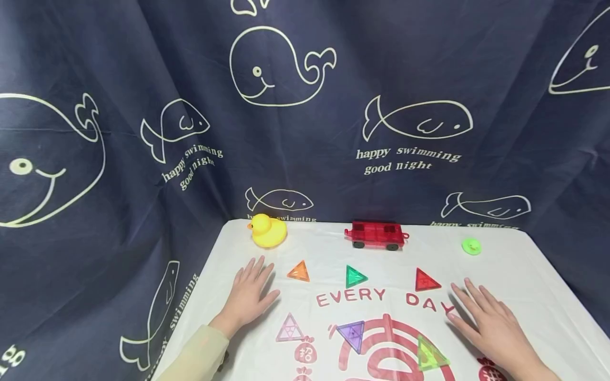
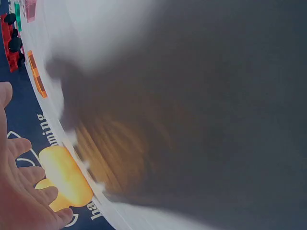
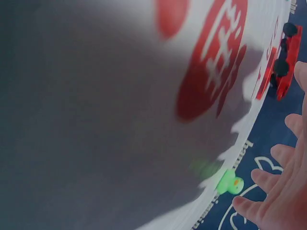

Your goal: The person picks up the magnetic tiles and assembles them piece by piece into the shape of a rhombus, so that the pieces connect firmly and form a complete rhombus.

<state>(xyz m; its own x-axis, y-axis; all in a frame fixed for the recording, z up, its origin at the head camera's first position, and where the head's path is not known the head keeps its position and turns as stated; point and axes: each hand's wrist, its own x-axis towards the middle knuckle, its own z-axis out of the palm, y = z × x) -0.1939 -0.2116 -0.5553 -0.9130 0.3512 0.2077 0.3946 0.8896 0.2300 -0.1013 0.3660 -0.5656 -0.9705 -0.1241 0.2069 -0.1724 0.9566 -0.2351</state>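
My left hand (image 1: 250, 296) lies palm down with its fingers spread at the left of the white table, holding nothing. Just beyond its fingertips sits a yellow rubber duck (image 1: 269, 233), and an orange triangle tile (image 1: 299, 271) is to its right. At the right side my right hand (image 1: 493, 328) is likewise spread and holds nothing. Nearest to it are a red triangle tile (image 1: 426, 280) and a yellow-green triangle tile (image 1: 431, 354). Between the hands lie a green triangle tile (image 1: 355, 276), a purple triangle tile (image 1: 351, 334) and a pale pink triangle tile (image 1: 289, 329).
A red toy wagon (image 1: 376, 235) with black wheels stands at the table's back edge. To its right is a small bright green duck (image 1: 472, 246). Red lettering and drawings are printed on the white tablecloth (image 1: 324, 243). A dark blue curtain (image 1: 333, 174) with white whales hangs behind.
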